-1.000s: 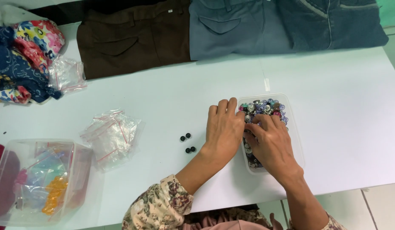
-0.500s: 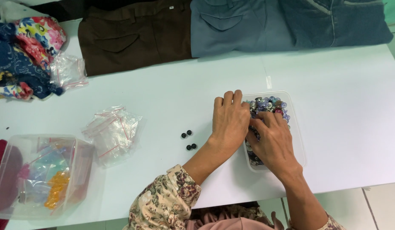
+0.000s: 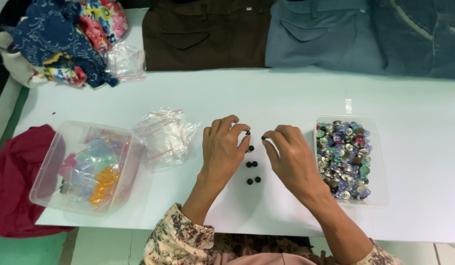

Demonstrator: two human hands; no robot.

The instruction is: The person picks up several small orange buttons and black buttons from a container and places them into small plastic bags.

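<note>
My left hand (image 3: 223,149) and my right hand (image 3: 292,159) hover over the white table (image 3: 286,98), left of a clear plastic box of mixed buttons (image 3: 378,162). Between my hands lie several small black buttons (image 3: 252,164) in pairs on the table. A small black button is pinched at my left fingertips, by the top pair. My right thumb and forefinger pinch another small black button near it. The box holds silver, purple, green and red buttons.
A heap of small clear zip bags (image 3: 163,137) lies left of my hands. A clear tub (image 3: 80,167) with coloured packets stands at the left edge beside a red cloth (image 3: 14,181). Folded brown trousers (image 3: 203,34) and blue trousers (image 3: 335,34) lie along the far side, patterned fabric (image 3: 60,39) far left.
Both hands have left the button box and moved left to the black buttons on the table. More black buttons lie there than before. The view has shifted, the box now sits further right.
</note>
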